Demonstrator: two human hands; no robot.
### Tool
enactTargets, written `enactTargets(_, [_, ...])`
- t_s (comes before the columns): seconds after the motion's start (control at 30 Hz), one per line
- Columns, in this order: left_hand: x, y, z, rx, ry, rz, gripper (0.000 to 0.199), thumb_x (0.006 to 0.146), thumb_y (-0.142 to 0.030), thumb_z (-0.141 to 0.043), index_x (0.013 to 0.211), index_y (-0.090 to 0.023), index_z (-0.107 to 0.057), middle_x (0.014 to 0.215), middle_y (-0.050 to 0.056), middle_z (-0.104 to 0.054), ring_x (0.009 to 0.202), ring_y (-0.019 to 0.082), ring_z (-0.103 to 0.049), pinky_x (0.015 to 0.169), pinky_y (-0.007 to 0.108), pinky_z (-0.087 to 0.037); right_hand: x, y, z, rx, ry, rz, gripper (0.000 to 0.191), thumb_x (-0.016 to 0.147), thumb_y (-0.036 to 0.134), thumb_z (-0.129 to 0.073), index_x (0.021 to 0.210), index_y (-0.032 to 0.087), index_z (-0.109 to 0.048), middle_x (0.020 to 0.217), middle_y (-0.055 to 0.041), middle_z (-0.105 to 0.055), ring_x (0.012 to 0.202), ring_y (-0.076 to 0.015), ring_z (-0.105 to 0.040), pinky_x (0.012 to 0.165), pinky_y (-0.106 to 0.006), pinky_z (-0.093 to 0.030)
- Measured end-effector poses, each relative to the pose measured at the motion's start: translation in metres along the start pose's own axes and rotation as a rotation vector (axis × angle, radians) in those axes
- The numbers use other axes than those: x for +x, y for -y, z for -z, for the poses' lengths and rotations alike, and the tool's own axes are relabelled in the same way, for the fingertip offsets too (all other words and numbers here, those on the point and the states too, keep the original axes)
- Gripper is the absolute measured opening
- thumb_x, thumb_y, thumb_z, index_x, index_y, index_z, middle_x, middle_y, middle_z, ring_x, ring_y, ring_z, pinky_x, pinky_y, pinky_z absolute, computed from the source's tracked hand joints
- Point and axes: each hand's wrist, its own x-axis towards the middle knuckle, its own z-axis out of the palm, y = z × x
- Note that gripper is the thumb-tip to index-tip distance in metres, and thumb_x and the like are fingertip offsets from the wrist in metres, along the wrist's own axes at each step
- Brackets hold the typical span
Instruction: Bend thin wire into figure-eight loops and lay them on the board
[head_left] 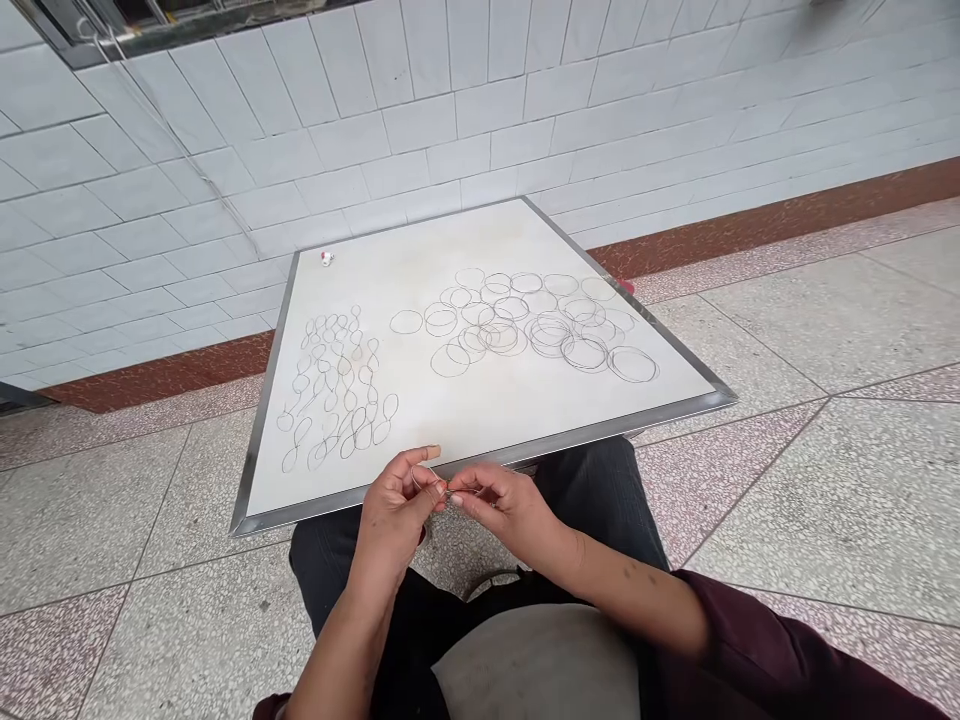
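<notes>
Just over the table's near edge, my left hand point(397, 505) pinches a thin wire loop point(415, 480) between thumb and fingers. A tan wrapping covers the tip of its index finger. Close beside it, almost touching, my right hand point(517, 508) is closed in a pinch on the same wire. Fingers hide most of the wire between them. Many round wire rings point(587, 352) lie overlapped on the right part of the tabletop. On its left side, several figure-eight wire loops point(365, 425) are laid in loose rows.
The white table point(457, 235) has a grey metal rim and stands near a white tiled wall point(420, 130). A small white and red item point(326, 259) sits by its far left corner. My knees are under the near edge. Speckled floor point(787, 480) surrounds the table.
</notes>
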Motion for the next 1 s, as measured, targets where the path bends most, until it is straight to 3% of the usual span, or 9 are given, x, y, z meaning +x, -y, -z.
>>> enactTargets(0.2, [-0.006,0.001,-0.003,0.031,-0.004,-0.031,0.039,0.073,-0.027,-0.075,0.110,-0.019,-0.066,0.068,-0.003,-0.064,0.063,0.013,-0.058,0.066,0.027,-0.049,0.001,0.000,0.001,0.126,0.042,-0.124,0.011,0.083,0.030,-0.064,0.082,0.020,-0.068,0.078,-0.0003,-0.071,0.067,-0.0127,-0.061,0.063,-0.024,-0.047])
enactTargets(0.5, [-0.016,0.003,-0.009,-0.129,-0.079,0.000,0.049,0.068,-0.029,-0.083,0.112,-0.019,-0.066,0.087,0.002,-0.072,0.080,0.015,-0.066,0.082,0.030,-0.052,-0.001,0.000,-0.001,0.247,-0.053,-0.211,0.015,0.079,0.034,-0.069,0.081,0.020,-0.065,0.074,0.0012,-0.063,0.064,-0.0124,-0.057,0.056,-0.025,-0.051])
enactTargets(0.73, [-0.018,0.012,-0.008,-0.142,-0.168,-0.083,0.038,0.074,-0.032,-0.080,0.108,-0.020,-0.069,0.079,0.000,-0.070,0.073,0.013,-0.064,0.072,0.026,-0.053,-0.005,0.002,-0.004,0.298,0.026,-0.136,0.024,0.089,0.042,-0.060,0.096,0.021,-0.069,0.089,-0.0032,-0.070,0.083,-0.0166,-0.065,0.063,-0.026,-0.056])
enactTargets(1.0, [-0.021,0.014,-0.007,-0.141,-0.214,-0.109,0.040,0.074,-0.029,-0.080,0.111,-0.021,-0.069,0.084,0.001,-0.073,0.073,0.013,-0.064,0.069,0.024,-0.052,-0.005,0.003,-0.007,0.388,-0.010,-0.150,0.031,0.086,0.049,-0.064,0.099,0.021,-0.070,0.086,-0.0019,-0.069,0.077,-0.0157,-0.067,0.064,-0.029,-0.059])
